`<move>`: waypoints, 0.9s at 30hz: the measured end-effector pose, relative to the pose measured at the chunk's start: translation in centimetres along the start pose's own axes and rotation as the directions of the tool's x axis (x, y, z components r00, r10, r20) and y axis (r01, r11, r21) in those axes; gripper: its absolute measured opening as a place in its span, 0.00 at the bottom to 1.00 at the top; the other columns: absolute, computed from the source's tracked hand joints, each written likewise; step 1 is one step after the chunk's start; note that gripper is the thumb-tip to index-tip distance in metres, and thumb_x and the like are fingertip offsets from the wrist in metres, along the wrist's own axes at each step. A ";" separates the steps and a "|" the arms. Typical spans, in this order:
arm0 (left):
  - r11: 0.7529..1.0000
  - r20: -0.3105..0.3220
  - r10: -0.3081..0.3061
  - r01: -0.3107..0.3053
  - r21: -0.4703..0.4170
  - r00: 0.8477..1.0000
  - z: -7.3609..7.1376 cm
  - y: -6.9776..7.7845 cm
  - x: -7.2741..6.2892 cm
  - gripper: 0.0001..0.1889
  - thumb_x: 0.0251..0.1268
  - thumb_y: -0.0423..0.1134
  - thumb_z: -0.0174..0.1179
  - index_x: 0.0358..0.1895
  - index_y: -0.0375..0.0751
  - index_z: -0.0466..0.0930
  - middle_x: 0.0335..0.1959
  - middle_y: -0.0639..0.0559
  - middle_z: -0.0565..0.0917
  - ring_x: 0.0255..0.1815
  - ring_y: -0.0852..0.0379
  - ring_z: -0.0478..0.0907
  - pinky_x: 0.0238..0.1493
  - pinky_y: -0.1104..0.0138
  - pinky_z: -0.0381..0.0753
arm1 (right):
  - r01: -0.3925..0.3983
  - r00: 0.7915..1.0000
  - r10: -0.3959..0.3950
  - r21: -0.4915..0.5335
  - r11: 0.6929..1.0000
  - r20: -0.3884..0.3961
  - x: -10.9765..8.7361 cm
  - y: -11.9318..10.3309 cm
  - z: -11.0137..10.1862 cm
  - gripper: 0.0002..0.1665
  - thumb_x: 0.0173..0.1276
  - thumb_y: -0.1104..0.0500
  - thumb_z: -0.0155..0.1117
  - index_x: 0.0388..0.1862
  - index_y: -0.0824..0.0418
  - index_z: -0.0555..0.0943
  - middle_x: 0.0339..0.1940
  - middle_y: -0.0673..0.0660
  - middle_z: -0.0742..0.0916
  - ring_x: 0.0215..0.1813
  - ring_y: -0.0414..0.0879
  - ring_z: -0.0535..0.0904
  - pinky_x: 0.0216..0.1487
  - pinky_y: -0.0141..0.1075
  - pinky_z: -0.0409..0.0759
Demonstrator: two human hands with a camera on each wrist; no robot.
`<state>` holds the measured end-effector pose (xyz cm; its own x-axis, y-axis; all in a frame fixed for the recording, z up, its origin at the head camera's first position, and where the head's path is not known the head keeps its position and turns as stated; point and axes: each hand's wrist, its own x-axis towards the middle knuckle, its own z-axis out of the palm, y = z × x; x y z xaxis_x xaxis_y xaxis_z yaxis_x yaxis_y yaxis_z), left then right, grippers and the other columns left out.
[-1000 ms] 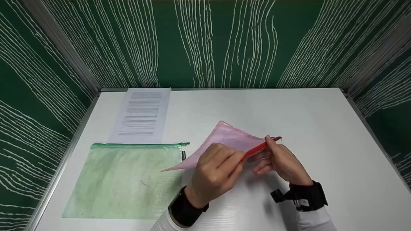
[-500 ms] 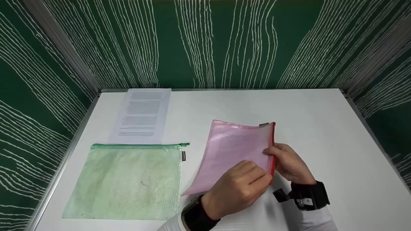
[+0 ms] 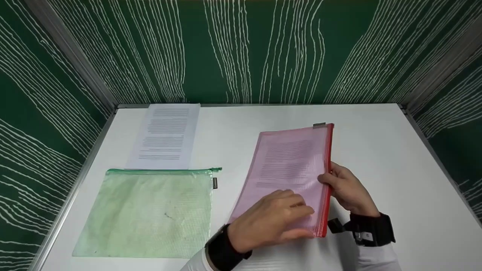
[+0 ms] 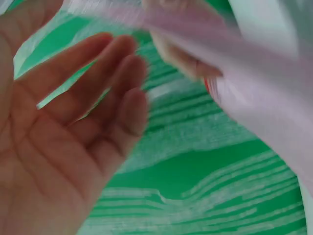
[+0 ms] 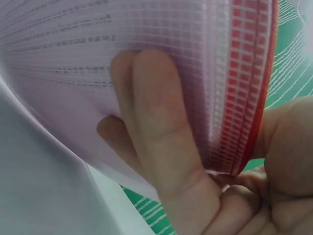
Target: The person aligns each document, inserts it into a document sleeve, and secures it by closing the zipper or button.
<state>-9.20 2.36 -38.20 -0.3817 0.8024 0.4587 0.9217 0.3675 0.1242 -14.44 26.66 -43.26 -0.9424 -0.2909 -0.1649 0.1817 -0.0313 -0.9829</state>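
A pink mesh zip pouch (image 3: 288,162) with a red zip edge (image 3: 328,150) is held up at a tilt over the right half of the table. Printed text lines show through its front. My right hand (image 3: 350,190) grips the red edge near its middle, thumb in front. In the right wrist view, its fingers (image 5: 164,112) spread behind the pouch's mesh. My left hand (image 3: 269,222) is in front of the pouch's lower part, fingers loosely bent. The left wrist view shows that palm (image 4: 54,152) with nothing in it, just below the blurred pouch (image 4: 264,78).
A green mesh zip pouch (image 3: 150,214) lies flat on the left of the white table (image 3: 406,162). Behind it lies a printed sheet of paper (image 3: 165,131), its near edge close to the green zip. Green panels (image 3: 256,49) with white lines stand around the table.
The pink pouch has turned from nearly edge-on to face up toward the head camera, its zip now upright on the right. My left hand has let go of the zip edge.
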 end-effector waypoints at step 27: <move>0.522 0.360 -0.628 0.717 -0.462 0.690 -0.8 -10.7 -4.5 0.14 0.59 0.52 0.58 0.33 0.44 0.79 0.24 0.57 0.78 0.25 0.64 0.73 0.28 0.70 0.71 | 0.285 0.956 -0.289 0.096 0.954 0.039 -2.5 -2.0 -2.5 0.32 0.72 0.69 0.40 0.73 0.57 0.49 0.63 0.66 0.70 0.56 0.49 0.76 0.47 0.39 0.79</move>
<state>-17.33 -5.58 -40.91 -0.8671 0.4919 -0.0789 0.2390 0.5497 0.8005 -13.18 29.81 -41.08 -0.9431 -0.3062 0.1299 -0.0683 -0.2041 -0.9766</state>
